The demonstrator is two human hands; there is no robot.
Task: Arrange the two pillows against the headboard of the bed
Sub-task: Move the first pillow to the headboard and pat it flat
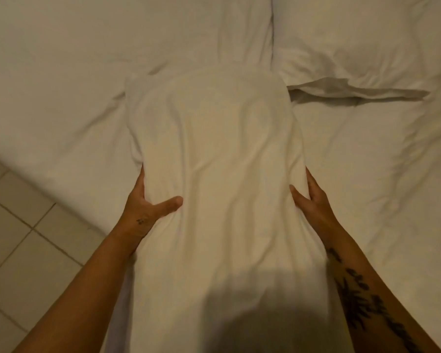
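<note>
No text can be read; the right forearm (362,299) tattoo lettering is too blurred

A bedroom: white-sheeted bed (61,118), pillows (367,39), tiled floor (18,238).

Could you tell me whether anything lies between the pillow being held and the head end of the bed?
Yes. Both hands, left hand and right hand, grip the held pillow by its sides. Beyond its far edge lie two pillows side by side; the headboard is out of view.
</note>
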